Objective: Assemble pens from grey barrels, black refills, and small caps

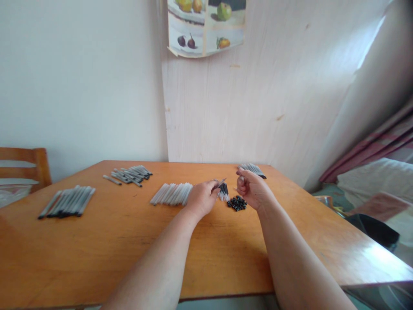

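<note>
My left hand [203, 197] is closed around a thin grey pen barrel [221, 184] that sticks out toward the right. It rests beside a row of pale barrels [171, 193] on the wooden table [97, 249]. My right hand [251, 187] is raised a little above the table with its fingers curled together; what it pinches is too small to make out. Between the hands lies a small heap of black caps [237, 203] and a short bundle of dark-tipped pieces [223, 192].
More pens lie in groups: a dark-tipped row [67, 201] at the left, a loose pile [129, 175] at the back, another bundle [253, 169] behind my right hand. A wooden chair [26, 165] stands at the far left. Bedding and a dark bag [374, 228] sit right of the table.
</note>
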{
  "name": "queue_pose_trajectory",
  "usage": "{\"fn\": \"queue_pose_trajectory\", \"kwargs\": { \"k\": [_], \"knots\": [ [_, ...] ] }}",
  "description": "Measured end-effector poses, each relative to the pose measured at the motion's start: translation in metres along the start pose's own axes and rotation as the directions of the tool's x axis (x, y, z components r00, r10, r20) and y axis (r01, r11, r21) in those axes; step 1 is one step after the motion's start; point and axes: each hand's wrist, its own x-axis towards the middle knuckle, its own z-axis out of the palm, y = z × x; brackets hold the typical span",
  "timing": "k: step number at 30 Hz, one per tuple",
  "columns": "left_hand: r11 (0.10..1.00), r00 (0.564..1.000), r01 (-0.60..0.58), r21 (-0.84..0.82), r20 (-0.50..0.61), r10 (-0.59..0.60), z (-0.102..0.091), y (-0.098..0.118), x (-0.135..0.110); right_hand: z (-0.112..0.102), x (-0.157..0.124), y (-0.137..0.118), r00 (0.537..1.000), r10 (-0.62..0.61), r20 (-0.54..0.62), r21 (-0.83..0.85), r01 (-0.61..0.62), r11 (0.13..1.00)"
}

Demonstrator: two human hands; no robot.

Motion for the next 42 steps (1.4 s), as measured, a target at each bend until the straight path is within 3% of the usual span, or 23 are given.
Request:
{"fn": "queue_pose_trajectory", "kwargs": {
  "k": [6,11,14,18,24,27,29,32,38,42],
  "knots": [
    [0.926,0.992,0.113,-0.360,-0.020,-0.128,0.007,-0.009,0.007,-0.004,0.002,0.003,0.999,-0.002,-0.038,-0.066,0.000,0.998],
    [0.717,0.949,0.268,-0.643,0.050,-0.310,0.000,-0.002,0.009,-0.003,0.002,0.011,0.998,-0.010,-0.069,-0.163,-0.002,0.987],
    [0.649,0.934,0.300,-0.699,0.078,-0.348,-0.004,0.002,0.009,0.001,0.003,0.017,0.996,-0.013,-0.084,-0.210,-0.005,0.978],
    [0.644,0.928,0.302,-0.703,0.062,-0.368,-0.006,0.001,0.009,0.011,-0.001,0.016,0.996,-0.039,-0.080,-0.242,0.018,0.970],
    [0.649,0.927,0.289,-0.703,0.036,-0.374,-0.005,-0.004,0.011,0.027,-0.009,-0.010,0.977,-0.174,-0.126,-0.339,0.122,0.933],
    [0.646,0.929,0.287,-0.708,0.042,-0.367,-0.004,-0.004,0.012,0.025,-0.007,-0.024,0.978,-0.196,-0.077,-0.392,0.151,0.907],
    [0.654,0.931,0.283,-0.701,0.036,-0.364,-0.003,-0.005,0.012,0.017,-0.003,-0.028,0.986,-0.166,0.005,-0.480,0.148,0.865],
    [0.674,0.931,0.281,-0.683,0.025,-0.363,-0.002,-0.006,0.012,-0.005,0.004,-0.024,0.993,-0.066,0.096,-0.689,0.114,0.716],
    [0.689,0.932,0.290,-0.664,0.031,-0.361,-0.002,-0.006,0.010,-0.057,0.008,0.003,0.997,0.060,0.039,-0.908,0.010,0.419],
    [0.699,0.932,0.297,-0.650,0.039,-0.360,-0.001,-0.004,0.009,-0.073,0.011,0.015,0.988,0.100,0.117,-0.958,0.086,0.274]
  ]
}}
